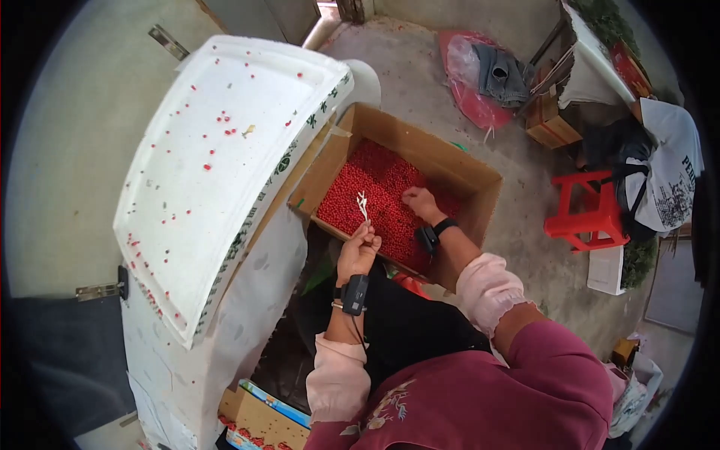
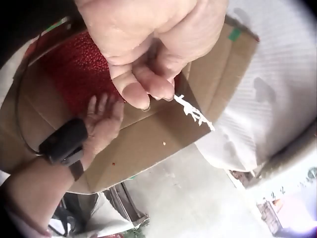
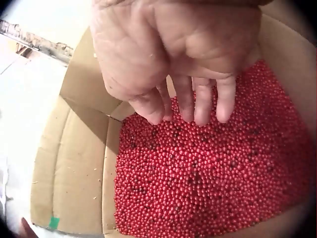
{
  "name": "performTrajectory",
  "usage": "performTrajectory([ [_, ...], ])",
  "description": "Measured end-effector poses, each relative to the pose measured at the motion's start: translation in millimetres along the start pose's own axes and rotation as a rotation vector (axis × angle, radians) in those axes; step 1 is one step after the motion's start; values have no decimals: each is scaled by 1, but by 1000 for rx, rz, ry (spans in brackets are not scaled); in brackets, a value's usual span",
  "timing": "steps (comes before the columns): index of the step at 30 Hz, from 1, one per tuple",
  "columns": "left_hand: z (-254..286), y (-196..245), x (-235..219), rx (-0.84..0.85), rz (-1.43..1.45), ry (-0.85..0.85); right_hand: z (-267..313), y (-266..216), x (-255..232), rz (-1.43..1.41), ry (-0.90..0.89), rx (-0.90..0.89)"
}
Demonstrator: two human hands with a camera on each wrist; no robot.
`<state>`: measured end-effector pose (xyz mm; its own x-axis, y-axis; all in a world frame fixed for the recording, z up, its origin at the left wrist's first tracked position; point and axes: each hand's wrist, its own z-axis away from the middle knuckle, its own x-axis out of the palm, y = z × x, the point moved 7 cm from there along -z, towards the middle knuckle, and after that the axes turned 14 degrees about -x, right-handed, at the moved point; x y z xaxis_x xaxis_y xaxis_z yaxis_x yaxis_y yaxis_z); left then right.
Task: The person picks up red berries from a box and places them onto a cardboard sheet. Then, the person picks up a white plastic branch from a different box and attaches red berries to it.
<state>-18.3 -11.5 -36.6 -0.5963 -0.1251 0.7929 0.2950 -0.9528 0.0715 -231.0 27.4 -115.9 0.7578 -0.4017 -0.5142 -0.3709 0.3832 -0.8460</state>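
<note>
Between thumb and fingertips the left hand (image 1: 358, 251) pinches a pale, branching bare stem (image 1: 362, 206), over the near left edge of a cardboard box (image 1: 465, 169). In the left wrist view the stem (image 2: 194, 113) sticks out past the fingertips of the left hand (image 2: 153, 49). Small red berries (image 1: 352, 187) cover the bottom of the box. Above them is the right hand (image 1: 422, 204), its fingers extended and loosely spread in the right wrist view, where the hand (image 3: 173, 59) holds nothing visible over the berries (image 3: 198, 183).
Left of the box is a white foam lid (image 1: 225, 97) with scattered berries. A red stool (image 1: 589, 206) stands at the right, and a pink bag (image 1: 469, 90) lies on the floor behind. Below is another carton (image 1: 262, 416) with red pieces along its edge.
</note>
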Motion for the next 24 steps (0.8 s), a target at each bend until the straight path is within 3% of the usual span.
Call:
performTrajectory([
  [3,-31,-15,-29,-159,85,111,-38,-10,-7,105,9,-130],
  [7,-56,-21,-49,-217,148,257,-101,-36,4,185,-31,-335],
  [9,-68,-19,-59,-236,138,264,-120,-70,13,127,-183,-277],
  [10,-73,-15,-62,-232,111,259,-134,-63,26,133,-189,-259],
  [12,-81,-12,-68,-238,98,259,-163,-65,52,194,-183,-580],
  [16,-87,-12,-78,-223,58,270,-191,36,119,37,-107,-472],
  [17,-91,-11,-85,-203,72,308,-182,14,116,41,-119,-463],
  [23,-98,-1,-93,-205,113,479,-90,-141,57,-160,-637,-273],
  [24,-100,-1,-93,-212,114,477,-90,-127,53,-156,-635,-267],
])
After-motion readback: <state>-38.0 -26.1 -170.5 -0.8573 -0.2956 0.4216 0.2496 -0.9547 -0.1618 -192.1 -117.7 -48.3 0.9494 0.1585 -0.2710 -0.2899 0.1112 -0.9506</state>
